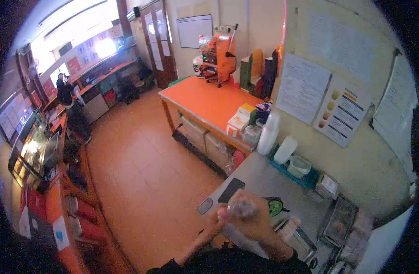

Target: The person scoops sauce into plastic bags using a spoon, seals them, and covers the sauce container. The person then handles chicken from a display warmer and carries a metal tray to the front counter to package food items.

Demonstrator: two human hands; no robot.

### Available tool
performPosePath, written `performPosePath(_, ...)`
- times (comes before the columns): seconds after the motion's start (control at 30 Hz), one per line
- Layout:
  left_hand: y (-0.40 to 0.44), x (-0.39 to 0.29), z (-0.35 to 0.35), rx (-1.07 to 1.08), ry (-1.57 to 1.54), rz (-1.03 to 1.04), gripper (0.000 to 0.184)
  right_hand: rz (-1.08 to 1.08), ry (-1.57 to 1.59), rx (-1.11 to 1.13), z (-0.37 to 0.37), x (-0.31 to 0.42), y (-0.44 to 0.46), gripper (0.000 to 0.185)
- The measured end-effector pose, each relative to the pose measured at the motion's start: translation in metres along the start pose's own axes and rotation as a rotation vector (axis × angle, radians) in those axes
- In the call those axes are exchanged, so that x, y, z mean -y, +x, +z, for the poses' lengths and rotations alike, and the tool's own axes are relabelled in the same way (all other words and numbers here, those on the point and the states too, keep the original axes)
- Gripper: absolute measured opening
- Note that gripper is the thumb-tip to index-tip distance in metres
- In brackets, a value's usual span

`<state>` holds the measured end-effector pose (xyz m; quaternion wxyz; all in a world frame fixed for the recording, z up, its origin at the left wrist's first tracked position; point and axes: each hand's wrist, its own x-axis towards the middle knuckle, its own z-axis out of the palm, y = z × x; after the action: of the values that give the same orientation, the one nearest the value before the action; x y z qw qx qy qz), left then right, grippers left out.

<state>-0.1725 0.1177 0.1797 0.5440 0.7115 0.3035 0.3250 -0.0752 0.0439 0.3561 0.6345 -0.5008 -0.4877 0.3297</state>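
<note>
Grip: the right hand [259,224] is closed around the clear piece [242,208], its fingers curled about the sides. The left hand [215,223] meets it from the left, with the digits bent in; whether they clamp the piece or only touch it cannot be told. Location: the clear piece is within the grip, raised above the near end of the counter [257,171]. Its exact form is blurred; it appears to be thin, transparent plastic. Handling, as judged from its look: light, flexible, smooth and liable to slip or crease under a hard squeeze. Take hold around the sides with light, even pressure, and use the opposite hand as a steady; avoid pinching one point. Surroundings: the phone [231,190] lies just beyond the grip, and a pair of glasses [204,206], or a similar clear object, lies to its left at the counter edge. The green item [275,207] is just to the right of the grip, and the metal tray [313,250] is nearer the body on that side. Farther beyond, along the wall, are the blue basket [282,171] and the cup stack [268,136], the latter upright.
</note>
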Motion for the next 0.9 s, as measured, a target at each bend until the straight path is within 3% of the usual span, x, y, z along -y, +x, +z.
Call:
performPosePath(0.07,0.0,0.017,0.001,0.011,-0.213,0.04,0.015,-0.119,-0.156,0.011,0.009,0.021,-0.007,0.018)
performPosePath(0.17,-0.003,0.011,0.003,0.029,0.007,0.022,0.014,-0.221,-0.163,0.237,0.011,0.017,-0.018,0.018)
performPosePath(0.2,-0.005,-0.002,-0.002,0.002,0.01,0.02,0.014,-0.219,-0.352,0.701,0.011,-0.015,-0.024,0.016)
performPosePath(0.27,-0.007,-0.022,-0.012,-0.005,0.236,0.108,0.013,-0.234,-0.543,1.184,0.018,-0.022,-0.02,0.024)
performPosePath(0.3,-0.007,0.016,-0.004,-0.036,0.05,0.073,0.012,-0.48,-0.262,0.821,0.026,-0.001,-0.018,0.032)
performPosePath(0.37,-0.01,0.017,-0.009,-0.105,0.099,0.122,0.012,-0.676,0.043,0.458,0.03,0.026,-0.015,0.045)
performPosePath(0.43,-0.009,0.014,-0.014,-0.151,0.141,0.168,0.012,-0.694,-0.088,0.557,0.026,0.039,-0.011,0.037)
performPosePath(0.57,-0.01,0.028,-0.02,-0.181,0.08,0.095,0.013,-0.649,-0.058,0.732,0.03,0.039,-0.002,0.033)
performPosePath(0.63,-0.013,0.029,-0.024,-0.192,0.044,0.037,0.013,-0.816,0.169,0.521,0.043,0.037,0.005,0.031)
performPosePath(0.67,-0.012,0.028,-0.025,-0.22,0.13,0.12,0.013,-0.876,0.24,0.446,0.048,0.037,0.009,0.031)
performPosePath(0.73,-0.01,0.016,-0.027,-0.247,0.217,0.209,0.013,-0.887,0.187,0.489,0.046,0.038,0.014,0.03)
performPosePath(0.8,-0.011,0.003,-0.029,-0.225,0.14,0.091,0.013,-0.857,0.126,0.545,0.045,0.039,0.014,0.029)
performPosePath(0.9,-0.006,0.033,-0.023,-0.193,0.095,0.102,0.012,-0.844,0.099,0.538,0.043,0.038,0.014,0.028)
